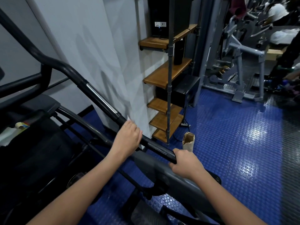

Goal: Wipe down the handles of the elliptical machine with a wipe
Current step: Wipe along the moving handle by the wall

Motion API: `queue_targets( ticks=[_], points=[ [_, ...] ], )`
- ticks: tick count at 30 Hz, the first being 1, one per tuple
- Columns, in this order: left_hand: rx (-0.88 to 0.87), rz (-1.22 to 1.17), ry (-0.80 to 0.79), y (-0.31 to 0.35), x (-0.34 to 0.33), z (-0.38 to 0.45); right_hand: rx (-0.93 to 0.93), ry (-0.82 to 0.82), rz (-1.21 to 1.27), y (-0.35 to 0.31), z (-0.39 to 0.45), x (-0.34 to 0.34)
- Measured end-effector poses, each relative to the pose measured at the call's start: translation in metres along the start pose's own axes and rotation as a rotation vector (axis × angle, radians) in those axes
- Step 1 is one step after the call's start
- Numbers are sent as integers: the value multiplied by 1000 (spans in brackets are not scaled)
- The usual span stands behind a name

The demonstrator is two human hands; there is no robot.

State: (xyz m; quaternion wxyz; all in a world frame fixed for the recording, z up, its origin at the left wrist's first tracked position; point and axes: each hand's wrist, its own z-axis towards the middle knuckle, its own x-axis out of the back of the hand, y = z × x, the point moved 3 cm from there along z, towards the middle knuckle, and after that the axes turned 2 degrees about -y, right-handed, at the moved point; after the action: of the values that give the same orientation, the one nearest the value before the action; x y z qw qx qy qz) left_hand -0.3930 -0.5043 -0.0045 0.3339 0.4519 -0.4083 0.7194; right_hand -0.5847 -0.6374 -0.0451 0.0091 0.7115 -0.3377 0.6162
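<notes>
The elliptical's black handle point(100, 98) runs diagonally from upper left to lower right, with a shiny metal strip along its middle. My left hand point(128, 135) is wrapped over the bar just below that strip; a small white edge, possibly the wipe point(129, 119), peeks out above its fingers. My right hand point(185, 164) grips the worn lower end of the same handle point(162, 151). The elliptical's dark body point(40, 143) fills the lower left.
A white pillar point(105, 54) stands right behind the handle. Wooden shelves point(164, 75) on a metal post hold black speakers. A brown paper bag point(188, 142) stands on the blue studded floor point(235, 143). Grey gym machines point(240, 54) and a person are at the far right.
</notes>
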Motion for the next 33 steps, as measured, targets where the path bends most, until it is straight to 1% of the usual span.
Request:
queue_targets(
  ticks=[2, 3, 5, 6, 8, 10, 13, 15, 17, 20, 21, 23, 25, 27, 28, 29, 30, 31, 33],
  points=[
    [-73, -68, 15, 25, -6, -7, 4, -4, -7, -1, -1, 1],
    [-82, -127, 29, 32, -9, -10, 6, -6, -10, -1, -2, 1],
    [-79, -214, 76, 30, -10, -14, 13, -6, -8, 0, -3, 1],
    [-96, -220, 104, 21, -11, -13, 17, -9, -9, 1, -3, 1],
    [-132, -164, 136, -1, -10, -5, 20, -24, -16, 1, -4, 2],
    [-114, -72, 106, -19, -7, 5, 15, -33, -18, 4, -5, 2],
    [-76, -44, 50, -15, -8, 9, 11, -38, -23, 6, -8, 3],
    [-60, -134, -12, 6, -11, 4, 16, -31, -37, 9, -12, 4],
    [-27, -316, -54, 32, -15, -6, 9, -34, -41, 14, -18, 6],
    [73, -608, 2, 74, -4, -23, -28, -54, -55, 26, -28, 10],
    [69, -666, 7, 89, -1, -29, -45, -53, -47, 30, -31, 10],
    [-8, -732, -26, 114, 4, -39, -73, -51, -12, 36, -37, 10],
    [-108, -723, -67, 116, 3, -43, -81, -43, -2, 38, -41, 10],
    [-206, -607, -70, 93, -4, -33, -80, -27, -10, 38, -44, 10],
    [-215, -523, -90, 75, -8, -24, -80, -22, -15, 38, -45, 10],
    [-166, -461, -126, 56, -11, -12, -83, -21, -16, 38, -46, 10],
    [-71, -419, -175, 37, -11, 0, -87, -23, -10, 39, -46, 10],
    [22, -361, -266, 25, -10, 11, -92, -28, 2, 39, -46, 10],
    [110, -341, -408, 28, -9, 25, -100, -50, 32, 40, -46, 11]
  ],
)
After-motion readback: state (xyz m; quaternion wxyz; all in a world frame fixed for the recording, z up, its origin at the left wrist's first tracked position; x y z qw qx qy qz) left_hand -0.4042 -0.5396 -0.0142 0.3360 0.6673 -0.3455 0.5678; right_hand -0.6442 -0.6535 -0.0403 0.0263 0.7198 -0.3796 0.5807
